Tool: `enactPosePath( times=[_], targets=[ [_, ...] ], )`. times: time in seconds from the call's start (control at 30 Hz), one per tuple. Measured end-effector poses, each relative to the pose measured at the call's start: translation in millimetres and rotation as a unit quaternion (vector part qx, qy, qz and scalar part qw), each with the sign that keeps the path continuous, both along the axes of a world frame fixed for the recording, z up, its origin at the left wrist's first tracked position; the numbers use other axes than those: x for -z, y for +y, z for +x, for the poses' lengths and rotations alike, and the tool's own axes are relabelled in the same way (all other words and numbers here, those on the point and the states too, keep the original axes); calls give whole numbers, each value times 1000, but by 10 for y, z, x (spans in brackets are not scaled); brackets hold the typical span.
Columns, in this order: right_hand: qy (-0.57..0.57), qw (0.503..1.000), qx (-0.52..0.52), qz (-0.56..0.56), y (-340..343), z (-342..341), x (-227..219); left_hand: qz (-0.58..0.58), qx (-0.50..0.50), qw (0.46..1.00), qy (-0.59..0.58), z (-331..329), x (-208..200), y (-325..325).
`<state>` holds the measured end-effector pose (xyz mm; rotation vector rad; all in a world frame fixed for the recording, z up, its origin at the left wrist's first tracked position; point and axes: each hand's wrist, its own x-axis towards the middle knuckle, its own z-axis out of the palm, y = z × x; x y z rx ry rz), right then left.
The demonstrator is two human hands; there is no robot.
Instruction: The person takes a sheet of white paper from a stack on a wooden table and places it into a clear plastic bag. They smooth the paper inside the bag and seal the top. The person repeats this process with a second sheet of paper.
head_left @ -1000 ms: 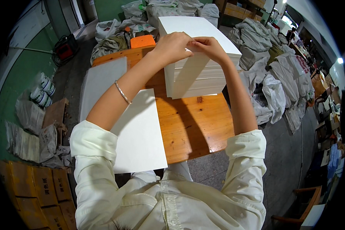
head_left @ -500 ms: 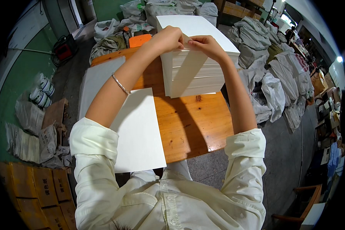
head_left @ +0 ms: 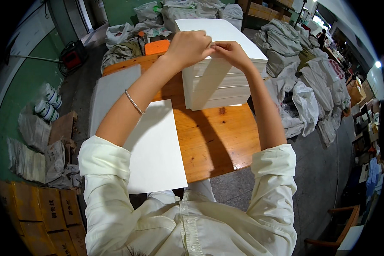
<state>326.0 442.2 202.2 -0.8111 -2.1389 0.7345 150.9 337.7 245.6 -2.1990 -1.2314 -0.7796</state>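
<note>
A tall stack of white paper (head_left: 219, 30) stands at the far side of the wooden table. Over its near top edge, both of my hands meet with fingertips almost touching. My left hand (head_left: 190, 48) is curled closed, its knuckles up, and hides whatever its fingers hold. My right hand (head_left: 229, 52) pinches thumb and finger together beside it. Something small may lie between the fingertips, but I cannot make it out. Nearer to me, a large white sheet (head_left: 158, 149) lies on the table's left part, reaching past its near edge.
The wooden table (head_left: 217, 141) also bears a greyish translucent sheet (head_left: 113, 91) at its left edge. Behind it sits an orange object (head_left: 157, 47). Wrapped bundles (head_left: 318, 85) pile up on the right. Cardboard boxes (head_left: 51, 209) are stacked at lower left; a wooden chair (head_left: 345, 228) stands lower right.
My left hand has turned and moved slightly right, closing the gap to my right hand. A beige piece that showed between the hands is now hidden. The stack stays put.
</note>
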Motion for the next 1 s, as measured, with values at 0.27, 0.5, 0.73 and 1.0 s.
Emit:
enactPosePath(
  times=[0.27,0.5,0.73,1.0],
  targets=[
    [18,998,-52,-44,47,-22,-13,-245,-16,968,-50,-165,55,291],
    [-2,997,-37,-62,-36,1,-79,-287,3,957,-40,-211,-47,325],
    [-5,996,-83,-37,-78,-22,-53,-189,-54,980,32,-160,-87,267],
    [15,999,-11,-28,-1,9,-4,13,-15,1000,20,-75,-15,39]
  ],
)
